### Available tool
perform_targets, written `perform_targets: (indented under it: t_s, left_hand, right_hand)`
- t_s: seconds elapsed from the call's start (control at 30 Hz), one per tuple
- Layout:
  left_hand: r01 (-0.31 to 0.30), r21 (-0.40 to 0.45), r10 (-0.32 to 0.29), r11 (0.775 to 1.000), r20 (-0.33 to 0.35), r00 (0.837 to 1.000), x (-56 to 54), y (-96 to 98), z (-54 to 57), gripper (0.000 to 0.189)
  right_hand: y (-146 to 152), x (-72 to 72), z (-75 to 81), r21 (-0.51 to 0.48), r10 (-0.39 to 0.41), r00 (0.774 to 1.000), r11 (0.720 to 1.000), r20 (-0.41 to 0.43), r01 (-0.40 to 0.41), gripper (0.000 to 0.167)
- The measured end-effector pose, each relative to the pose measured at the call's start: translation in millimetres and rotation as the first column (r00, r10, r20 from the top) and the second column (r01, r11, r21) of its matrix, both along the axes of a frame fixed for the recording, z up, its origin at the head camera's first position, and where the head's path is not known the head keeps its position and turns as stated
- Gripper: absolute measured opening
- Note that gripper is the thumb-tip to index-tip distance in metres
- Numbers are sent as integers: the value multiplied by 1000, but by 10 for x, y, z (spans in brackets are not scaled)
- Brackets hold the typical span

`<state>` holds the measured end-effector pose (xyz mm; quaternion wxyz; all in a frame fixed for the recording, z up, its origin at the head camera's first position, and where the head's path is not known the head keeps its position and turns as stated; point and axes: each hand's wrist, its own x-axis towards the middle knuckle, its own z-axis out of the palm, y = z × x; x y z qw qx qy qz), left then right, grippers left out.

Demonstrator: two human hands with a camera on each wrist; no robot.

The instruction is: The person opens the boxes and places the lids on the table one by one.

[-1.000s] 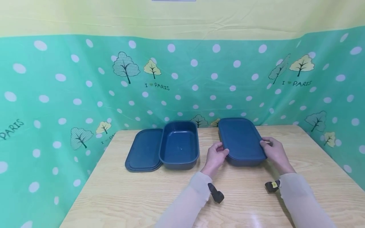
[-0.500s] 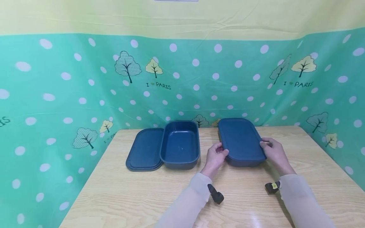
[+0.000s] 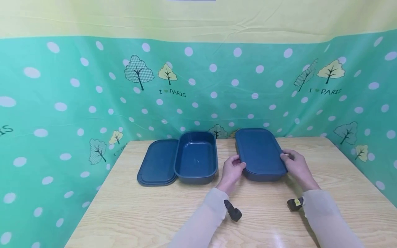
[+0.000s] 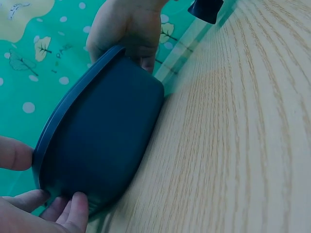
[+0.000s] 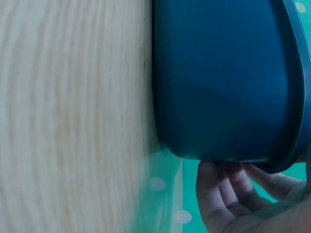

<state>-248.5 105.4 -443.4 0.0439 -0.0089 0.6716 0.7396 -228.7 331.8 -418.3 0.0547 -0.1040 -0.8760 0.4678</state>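
A dark blue rectangular food container (image 3: 262,151) with its lid on sits at the right of the table's far half. My left hand (image 3: 231,172) grips its near left side, thumb on the lid's edge and fingers under the rim. On the opposite side my right hand (image 3: 297,168) holds it the same way, its thumb at the lid's edge. In the left wrist view the container's wall (image 4: 107,131) shows between both hands. The right wrist view has the fingertips (image 5: 208,170) touching the wall below the rim.
Left of the hands stands an uncovered blue container (image 3: 196,160), nothing inside. A loose blue lid (image 3: 158,162) lies flat beside it, touching or overlapped by its left side. A green and yellow patterned cloth (image 3: 198,75) hangs behind and beside the wooden table (image 3: 149,217).
Both hands have shifted slightly left together with the lidded container during the last half second. The uncovered container and the loose lid have stayed in place.
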Motion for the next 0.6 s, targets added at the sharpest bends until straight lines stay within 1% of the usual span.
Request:
perform_targets:
  t_s: [0.17,0.43,0.6]
  left_hand:
    - [-19,-18,19,1000,12,1000,15,-17,26,40]
    - [-46,-33,46,998,9,999,33,-30,60,38]
    - [-65,-41,66,997,18,998,38,-38,80,36]
  right_hand:
    - [-29,4,25,5,13,1000,1000,-1,-13,57]
    - [-59,-2,33,-1,32,999,999,10,-32,57]
    - [-77,-2,35,-5,43,999,999,7,-43,56]
